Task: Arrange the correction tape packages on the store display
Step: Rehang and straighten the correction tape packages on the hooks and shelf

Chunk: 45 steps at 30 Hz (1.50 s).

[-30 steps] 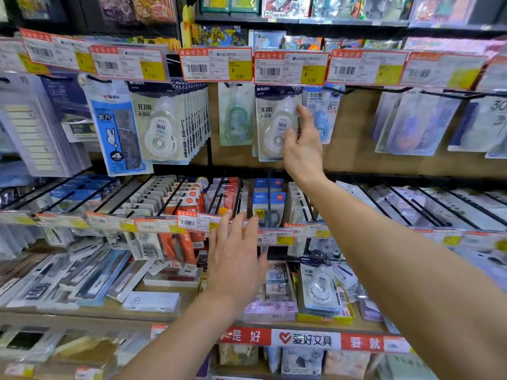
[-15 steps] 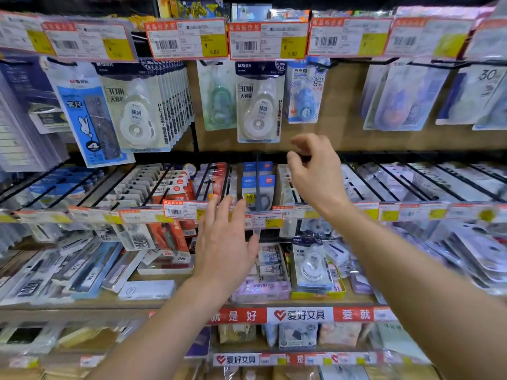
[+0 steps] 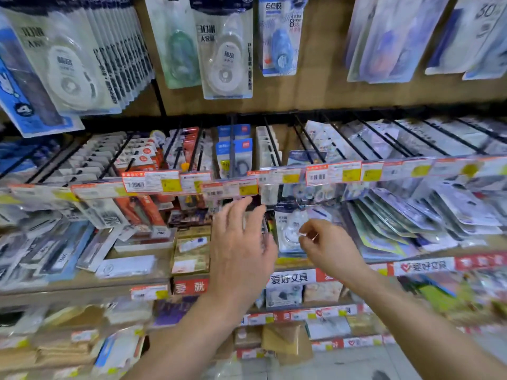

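A clear pack (image 3: 226, 58) with a white tape roll hung flat at the top middle. A thick row of packs (image 3: 74, 67) hung top left. A third pack (image 3: 290, 229) stood on the lower shelf (image 3: 290, 277).

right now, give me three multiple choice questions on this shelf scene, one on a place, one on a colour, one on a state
1. Where is the right hand?
A. up at the hanging row
B. at the upright correction tape package below the price tags
C. down at the floor

2. What colour is the dispenser in the hanging package just left of the white dispenser?
A. red
B. yellow
C. green

3. How is the left hand?
A. fingers straight, holding nothing
B. clenched round a package
C. pinching a label

Answers:
1 B, its curled fingers sit at that package's right edge.
2 C, a green shape shows through the clear blister.
3 A, its fingers spread toward the shelf with nothing in them.
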Each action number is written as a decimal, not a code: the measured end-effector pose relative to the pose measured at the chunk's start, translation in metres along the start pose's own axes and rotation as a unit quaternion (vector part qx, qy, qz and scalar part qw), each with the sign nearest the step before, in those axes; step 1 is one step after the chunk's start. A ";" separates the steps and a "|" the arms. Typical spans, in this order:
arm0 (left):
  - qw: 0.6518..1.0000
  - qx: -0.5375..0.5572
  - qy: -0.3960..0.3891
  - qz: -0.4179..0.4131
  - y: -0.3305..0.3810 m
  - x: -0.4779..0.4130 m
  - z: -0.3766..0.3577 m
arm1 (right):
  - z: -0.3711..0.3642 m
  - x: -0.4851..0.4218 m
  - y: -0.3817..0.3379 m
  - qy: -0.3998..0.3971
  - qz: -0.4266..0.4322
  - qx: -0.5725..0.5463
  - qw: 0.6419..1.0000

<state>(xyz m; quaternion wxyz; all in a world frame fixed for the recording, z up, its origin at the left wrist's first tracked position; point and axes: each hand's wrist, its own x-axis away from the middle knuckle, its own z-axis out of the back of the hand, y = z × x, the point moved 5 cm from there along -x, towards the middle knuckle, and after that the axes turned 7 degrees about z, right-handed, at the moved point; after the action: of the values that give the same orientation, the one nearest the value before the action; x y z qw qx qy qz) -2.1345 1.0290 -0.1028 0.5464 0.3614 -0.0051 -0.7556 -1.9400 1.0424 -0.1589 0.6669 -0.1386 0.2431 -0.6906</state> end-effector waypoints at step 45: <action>0.678 0.374 -0.254 0.580 -0.070 0.009 -0.183 | -0.095 -0.032 0.095 0.017 -0.298 -0.251 0.921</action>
<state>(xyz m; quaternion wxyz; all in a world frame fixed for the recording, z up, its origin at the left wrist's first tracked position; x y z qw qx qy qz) -2.0918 1.1203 -0.2715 0.6718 0.2541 -0.6347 -0.2852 -1.9054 1.0890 -0.2844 0.3697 -0.3551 0.3672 -0.7761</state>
